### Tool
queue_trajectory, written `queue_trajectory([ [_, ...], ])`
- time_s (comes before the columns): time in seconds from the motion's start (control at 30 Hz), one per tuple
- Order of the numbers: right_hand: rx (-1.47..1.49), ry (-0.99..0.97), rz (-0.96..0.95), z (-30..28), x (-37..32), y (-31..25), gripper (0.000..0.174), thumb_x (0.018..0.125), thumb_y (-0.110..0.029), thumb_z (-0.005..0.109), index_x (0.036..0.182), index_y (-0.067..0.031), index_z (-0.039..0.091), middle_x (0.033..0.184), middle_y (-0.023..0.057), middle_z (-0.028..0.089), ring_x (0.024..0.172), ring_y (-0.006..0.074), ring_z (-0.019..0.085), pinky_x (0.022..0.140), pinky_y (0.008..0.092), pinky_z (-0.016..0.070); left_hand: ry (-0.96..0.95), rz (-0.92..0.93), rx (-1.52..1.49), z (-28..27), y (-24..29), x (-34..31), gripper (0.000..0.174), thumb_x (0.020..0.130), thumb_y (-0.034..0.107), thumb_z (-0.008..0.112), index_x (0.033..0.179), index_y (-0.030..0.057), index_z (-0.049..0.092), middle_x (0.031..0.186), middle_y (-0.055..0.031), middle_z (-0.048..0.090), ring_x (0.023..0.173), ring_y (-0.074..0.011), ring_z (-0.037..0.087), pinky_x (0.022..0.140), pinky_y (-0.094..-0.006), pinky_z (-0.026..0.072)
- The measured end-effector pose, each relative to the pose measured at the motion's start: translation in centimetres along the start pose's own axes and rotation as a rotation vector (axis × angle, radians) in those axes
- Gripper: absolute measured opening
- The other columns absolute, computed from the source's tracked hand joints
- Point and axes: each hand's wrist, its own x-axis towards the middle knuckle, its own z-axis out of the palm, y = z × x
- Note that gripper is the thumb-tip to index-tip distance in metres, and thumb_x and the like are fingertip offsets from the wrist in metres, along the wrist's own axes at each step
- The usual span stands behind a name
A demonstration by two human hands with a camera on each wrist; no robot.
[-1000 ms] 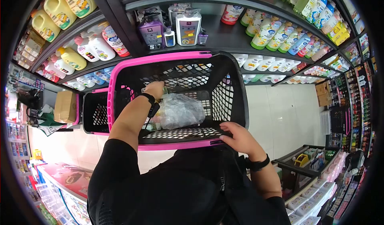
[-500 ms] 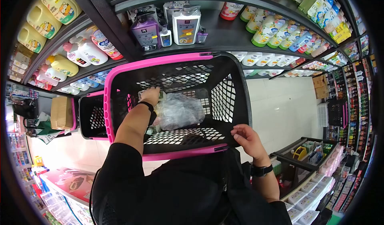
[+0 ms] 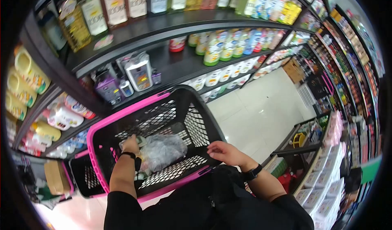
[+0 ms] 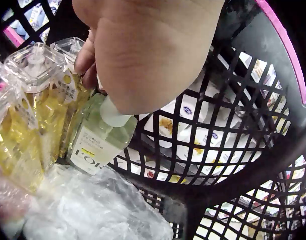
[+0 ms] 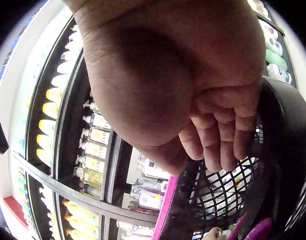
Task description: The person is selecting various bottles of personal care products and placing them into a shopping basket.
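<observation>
In the head view, my left hand (image 3: 130,143) reaches down inside a black basket with pink trim (image 3: 94,160). It holds the top of a light green pump bottle (image 4: 100,135), the pump partly hidden under the palm. Several yellow bottles (image 4: 40,120) with clear caps stand beside it. A crumpled clear plastic bag (image 3: 165,150) lies in the basket, right of the left hand. My right hand (image 3: 225,152) hovers by the basket's near right corner, holding nothing, its fingers loosely bent.
Shelves of bottles (image 3: 218,46) curve behind the basket. A second black basket (image 3: 83,177) stands to the left, next to a cardboard box (image 3: 56,177). Stacked white packs (image 3: 314,189) are at the right. Pale tiled floor (image 3: 253,107) lies beyond the basket.
The head view has turned, so basket and shelves appear lower and further left. My left hand stays in the basket by the bottles. My right hand has come off the rim, fingers still loose.
</observation>
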Motion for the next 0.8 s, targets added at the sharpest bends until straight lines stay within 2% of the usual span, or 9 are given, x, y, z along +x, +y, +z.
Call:
queue_trajectory([
  [0.03, 0.022, 0.004, -0.047, 0.0, 0.0, 0.4, 0.029, 0.097, -0.012, 0.063, 0.123, -0.0005, 0.056, 0.107, 0.0058, 0.065, 0.102, 0.0128, 0.060, 0.091, 0.0279, 0.0496, 0.049, -0.061, -0.065, 2.6, -1.1, 1.7, 0.051, 0.081, 0.023, 0.069, 0.126, 0.0069, 0.050, 0.119, -0.0225, 0.063, 0.109, -0.0419, 0.063, 0.092, -0.0502, 0.0511],
  [0.17, -0.032, -0.011, -0.050, -0.3, -0.5, -0.7, 0.028, 0.097, -0.012, 0.062, 0.122, -0.0017, 0.056, 0.105, 0.0048, 0.065, 0.100, 0.0123, 0.061, 0.090, 0.0279, 0.0497, 0.046, -0.142, -0.019, -1.2, 0.8, 0.0, 0.055, 0.082, 0.018, 0.067, 0.133, 0.0075, 0.049, 0.128, -0.0193, 0.056, 0.122, -0.0399, 0.055, 0.096, -0.0521, 0.0481],
  [0.3, -0.007, -0.023, -0.124, -1.9, 0.1, 0.5, 0.027, 0.097, -0.014, 0.062, 0.122, -0.0026, 0.057, 0.103, 0.0030, 0.065, 0.097, 0.0106, 0.060, 0.087, 0.0269, 0.0493, 0.170, -0.055, 0.024, -3.2, 2.5, -2.1, 0.049, 0.082, 0.019, 0.066, 0.128, 0.0067, 0.053, 0.129, -0.0174, 0.052, 0.124, -0.0384, 0.051, 0.098, -0.0516, 0.0471],
  [0.4, 0.078, -0.042, -0.133, -3.2, 0.9, 1.6, 0.026, 0.096, -0.014, 0.063, 0.119, -0.0023, 0.059, 0.101, 0.0023, 0.065, 0.094, 0.0095, 0.059, 0.083, 0.0256, 0.0493, 0.166, 0.009, 0.049, -5.5, 4.4, -3.7, 0.043, 0.081, 0.021, 0.068, 0.119, 0.0056, 0.059, 0.125, -0.0165, 0.054, 0.121, -0.0380, 0.052, 0.096, -0.0511, 0.0482],
  [0.43, 0.081, -0.061, -0.122, -3.7, 1.1, 1.5, 0.027, 0.096, -0.013, 0.063, 0.120, -0.0024, 0.058, 0.101, 0.0021, 0.064, 0.092, 0.0094, 0.059, 0.082, 0.0257, 0.0496, 0.227, 0.030, -0.007, -6.2, 5.2, -4.3, 0.042, 0.079, 0.023, 0.070, 0.117, 0.0055, 0.061, 0.124, -0.0155, 0.054, 0.119, -0.0380, 0.052, 0.095, -0.0515, 0.0485],
  [0.53, 0.131, -0.128, -0.139, -5.5, 1.9, 2.5, 0.027, 0.098, -0.013, 0.061, 0.122, -0.0025, 0.056, 0.101, 0.0026, 0.064, 0.089, 0.0095, 0.060, 0.079, 0.0257, 0.0508, 0.540, 0.207, -0.157, -8.8, 7.2, -5.1, 0.035, 0.079, 0.017, 0.071, 0.111, 0.0047, 0.065, 0.116, -0.0160, 0.057, 0.111, -0.0373, 0.056, 0.094, -0.0463, 0.0489],
  [0.6, 0.160, -0.162, -0.152, -7.2, 2.3, 3.0, 0.027, 0.099, -0.013, 0.061, 0.122, -0.0017, 0.056, 0.102, 0.0034, 0.064, 0.090, 0.0098, 0.060, 0.080, 0.0262, 0.0512, 0.716, 0.268, -0.233, -12.7, 10.7, -6.3, 0.020, 0.080, 0.011, 0.068, 0.097, 0.0027, 0.065, 0.104, -0.0157, 0.060, 0.101, -0.0375, 0.058, 0.088, -0.0462, 0.0489],
  [0.7, 0.166, -0.177, -0.212, -11.4, 2.7, 4.0, 0.028, 0.098, -0.012, 0.061, 0.123, -0.0010, 0.055, 0.103, 0.0039, 0.065, 0.094, 0.0107, 0.060, 0.083, 0.0269, 0.0505, 0.908, 0.375, -0.221, -17.6, 16.1, -7.2, 0.016, 0.079, 0.006, 0.068, 0.092, 0.0006, 0.062, 0.095, -0.0168, 0.061, 0.093, -0.0386, 0.059, 0.083, -0.0463, 0.0487],
  [0.8, 0.212, -0.183, -0.211, -17.3, 3.1, 6.5, 0.028, 0.097, -0.010, 0.062, 0.123, -0.0006, 0.056, 0.104, 0.0048, 0.065, 0.096, 0.0122, 0.061, 0.084, 0.0275, 0.0506, 0.992, 0.441, -0.307, -22.1, 22.9, -6.9, 0.016, 0.078, 0.003, 0.067, 0.092, 0.0003, 0.062, 0.096, -0.0180, 0.061, 0.092, -0.0397, 0.060, 0.082, -0.0461, 0.0492],
])
